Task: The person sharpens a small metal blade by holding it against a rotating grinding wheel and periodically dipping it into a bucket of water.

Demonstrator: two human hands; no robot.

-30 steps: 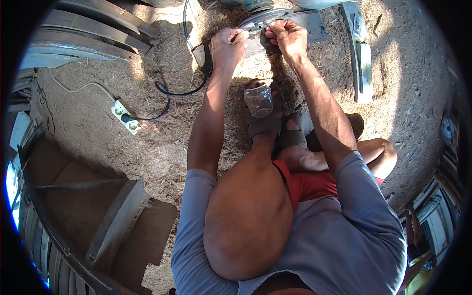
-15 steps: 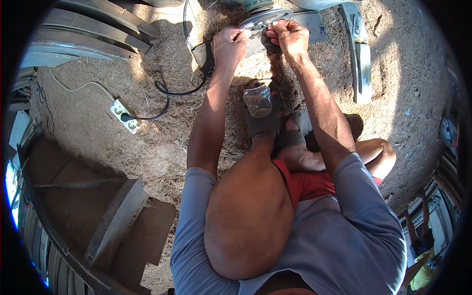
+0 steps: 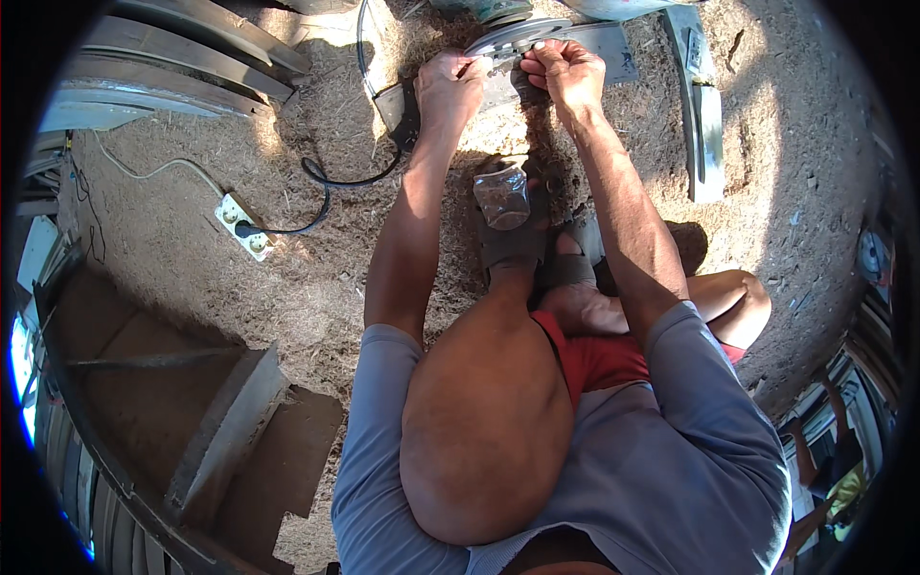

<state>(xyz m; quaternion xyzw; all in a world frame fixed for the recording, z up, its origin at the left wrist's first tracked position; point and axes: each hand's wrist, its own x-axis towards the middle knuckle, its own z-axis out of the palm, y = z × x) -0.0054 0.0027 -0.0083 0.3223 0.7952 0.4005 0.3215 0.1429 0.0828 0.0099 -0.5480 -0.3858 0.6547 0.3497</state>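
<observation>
A grey round wheel (image 3: 517,36) sits at the top middle over a long flat board (image 3: 610,59). My left hand (image 3: 448,94) is closed, its thumb and finger pinched together at the wheel's left near edge. On the other side, my right hand (image 3: 569,80) is also closed in a pinch, its fingertips close to the wheel's near rim. Whatever lies between the fingertips of either hand is too small to make out. Nearer to me, a clear glass-like jar (image 3: 502,198) is above my sandalled foot.
Left of my arm, a white power strip (image 3: 241,226) holds a black plug with a black cable (image 3: 321,182). Curved wooden planks (image 3: 182,62) lie at the upper left, a brown wooden structure (image 3: 192,412) at the lower left. A narrow timber (image 3: 707,144) lies right; another person (image 3: 836,470) is at the right edge.
Both hands stay at the wheel with barely any shift; my right hand has moved very slightly. The person at the right edge has changed position a little.
</observation>
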